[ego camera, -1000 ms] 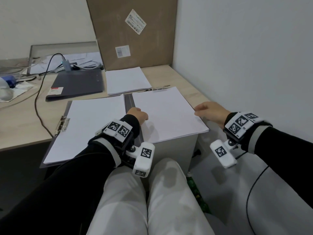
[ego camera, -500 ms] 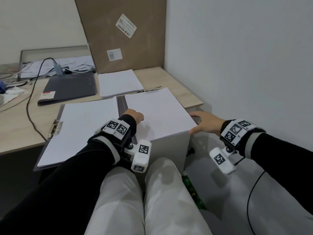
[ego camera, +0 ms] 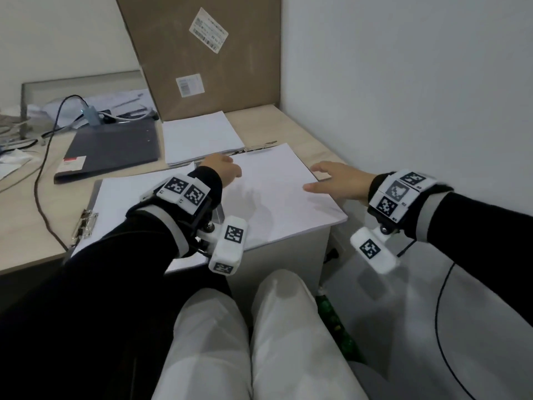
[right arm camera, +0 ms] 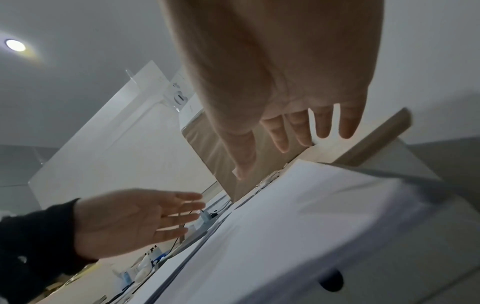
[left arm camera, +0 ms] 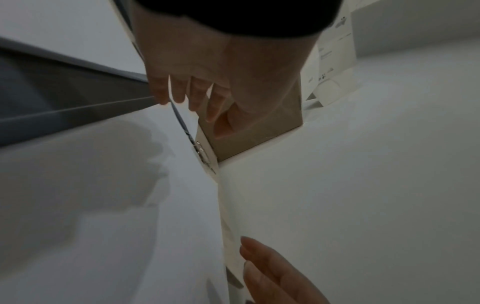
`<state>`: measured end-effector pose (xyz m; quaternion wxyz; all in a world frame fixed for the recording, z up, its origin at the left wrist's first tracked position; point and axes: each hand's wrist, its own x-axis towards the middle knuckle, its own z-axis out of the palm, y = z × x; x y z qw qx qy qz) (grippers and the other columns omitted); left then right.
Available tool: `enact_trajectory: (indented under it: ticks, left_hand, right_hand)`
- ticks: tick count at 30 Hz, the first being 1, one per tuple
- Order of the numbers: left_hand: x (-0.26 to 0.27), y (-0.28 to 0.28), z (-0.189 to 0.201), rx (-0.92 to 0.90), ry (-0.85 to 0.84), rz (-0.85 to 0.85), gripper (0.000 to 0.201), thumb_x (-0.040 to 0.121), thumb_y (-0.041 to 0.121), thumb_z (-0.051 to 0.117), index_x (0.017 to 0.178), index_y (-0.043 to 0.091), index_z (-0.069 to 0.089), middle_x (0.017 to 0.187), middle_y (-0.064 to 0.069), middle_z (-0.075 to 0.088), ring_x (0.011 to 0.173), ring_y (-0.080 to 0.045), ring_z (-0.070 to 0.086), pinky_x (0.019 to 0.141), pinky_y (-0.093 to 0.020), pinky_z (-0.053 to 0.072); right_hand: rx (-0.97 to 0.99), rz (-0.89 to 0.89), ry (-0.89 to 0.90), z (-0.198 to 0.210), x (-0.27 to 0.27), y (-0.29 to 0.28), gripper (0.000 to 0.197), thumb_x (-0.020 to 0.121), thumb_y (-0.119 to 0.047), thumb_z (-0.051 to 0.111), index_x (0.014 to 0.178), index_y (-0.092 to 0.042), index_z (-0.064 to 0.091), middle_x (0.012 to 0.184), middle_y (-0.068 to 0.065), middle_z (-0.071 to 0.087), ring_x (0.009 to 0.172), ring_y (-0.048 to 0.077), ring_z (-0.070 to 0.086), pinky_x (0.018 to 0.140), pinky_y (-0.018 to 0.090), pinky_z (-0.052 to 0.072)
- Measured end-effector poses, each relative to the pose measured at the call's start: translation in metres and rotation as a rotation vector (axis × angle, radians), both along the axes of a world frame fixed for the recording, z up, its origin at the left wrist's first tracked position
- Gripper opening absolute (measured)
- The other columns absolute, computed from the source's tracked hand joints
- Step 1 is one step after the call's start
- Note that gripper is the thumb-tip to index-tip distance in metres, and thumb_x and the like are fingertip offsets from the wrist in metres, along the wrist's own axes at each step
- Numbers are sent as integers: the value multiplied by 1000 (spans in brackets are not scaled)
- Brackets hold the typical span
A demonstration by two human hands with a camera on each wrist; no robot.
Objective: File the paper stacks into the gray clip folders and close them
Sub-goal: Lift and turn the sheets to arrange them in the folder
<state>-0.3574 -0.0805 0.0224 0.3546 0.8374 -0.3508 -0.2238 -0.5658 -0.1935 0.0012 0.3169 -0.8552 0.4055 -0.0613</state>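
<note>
An open gray clip folder (ego camera: pixel 95 194) lies across the desk's front edge, with a white paper stack on each half: the left stack (ego camera: pixel 129 203) and the right stack (ego camera: pixel 277 194). A metal clip (ego camera: pixel 85 226) sits at the folder's left edge, and another clip (ego camera: pixel 256 147) at the far end of the right stack. My left hand (ego camera: pixel 230 166) hovers over the right stack's far left corner, fingers loosely extended, holding nothing. My right hand (ego camera: pixel 317 177) is spread flat over that stack's far right edge, with its fingers (right arm camera: pixel 322 127) straight.
A closed gray folder (ego camera: pixel 112 148) and a loose paper stack (ego camera: pixel 199 137) lie farther back on the desk (ego camera: pixel 28 220). A cardboard box (ego camera: pixel 202 53) stands behind them. A black cable (ego camera: pixel 40 192) runs down the left. A wall is close on the right, and a white cabinet (ego camera: pixel 282 261) stands below.
Both hands have moved forward. The left went from the folder's spine to the right stack's far end. The right went from the stack's near right corner up along its right edge.
</note>
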Motion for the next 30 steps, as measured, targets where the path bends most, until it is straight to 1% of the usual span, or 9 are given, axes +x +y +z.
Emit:
enact_trajectory:
  ticks: [6, 10, 13, 16, 18, 20, 22, 26, 30]
  left_hand:
    - [23, -37, 6, -62, 20, -82, 40, 88, 9, 57, 128, 9, 56, 133, -10, 56, 125, -24, 50, 106, -32, 41]
    - [37, -59, 3, -68, 37, -130, 38, 88, 8, 56, 126, 10, 57, 131, -7, 58, 123, -23, 53, 100, -28, 40]
    - [45, -81, 5, -64, 8, -159, 37, 88, 7, 55, 125, 9, 57, 129, -6, 59, 117, -22, 55, 93, -24, 41]
    - [49, -108, 7, -34, -18, -200, 39, 88, 5, 55, 127, 9, 56, 132, -7, 58, 121, -22, 54, 100, -25, 42]
    - [48, -126, 5, 16, -44, -241, 43, 88, 4, 52, 131, 9, 52, 136, -6, 54, 126, -21, 51, 98, -23, 40]
    - [47, -143, 2, 58, -63, -270, 46, 88, 2, 49, 134, 10, 49, 140, -6, 51, 128, -20, 49, 99, -24, 40]
    - [49, -159, -3, 100, -98, -292, 47, 89, 1, 46, 136, 9, 47, 142, -6, 49, 131, -20, 47, 104, -25, 38]
    - [52, -184, -18, 175, -153, -347, 49, 89, 0, 47, 137, 10, 45, 143, -5, 48, 133, -20, 45, 108, -27, 35]
    - [49, -200, -28, 162, -126, -389, 47, 90, -1, 47, 136, 6, 46, 139, -9, 53, 129, -20, 49, 105, -23, 35]
  right_hand:
    - [-42, 8, 121, 4, 70, -36, 70, 90, -40, 57, 148, -13, 27, 155, 5, 30, 141, 22, 32, 111, 29, 27]
    - [-52, -48, 170, 2, 103, -63, 74, 89, -41, 57, 148, -9, 25, 153, 11, 31, 140, 26, 32, 113, 33, 29]
    - [-54, -96, 197, -3, 123, -78, 74, 87, -45, 57, 144, -6, 30, 147, 14, 38, 138, 29, 34, 111, 36, 31]
    - [-47, -96, 220, -7, 138, -90, 72, 87, -46, 57, 140, -4, 36, 144, 14, 43, 141, 30, 28, 114, 34, 21]
    - [-44, -78, 230, -14, 147, -94, 75, 86, -48, 57, 141, -3, 34, 144, 14, 42, 144, 29, 24, 116, 35, 15]
    - [-63, -66, 246, -22, 154, -96, 81, 78, -57, 57, 139, -7, 38, 140, 13, 44, 140, 30, 31, 116, 38, 22]
    - [-88, -58, 276, -31, 157, -98, 87, 77, -61, 56, 141, -5, 35, 141, 14, 38, 138, 31, 31, 112, 40, 29]
    - [-128, -47, 331, -44, 156, -102, 91, 84, -58, 54, 146, 0, 21, 153, 19, 17, 144, 31, 14, 116, 39, 18]
    - [-173, 2, 332, -50, 164, -107, 103, 74, -69, 48, 149, -5, 17, 154, 18, 18, 145, 32, 11, 118, 46, 14]
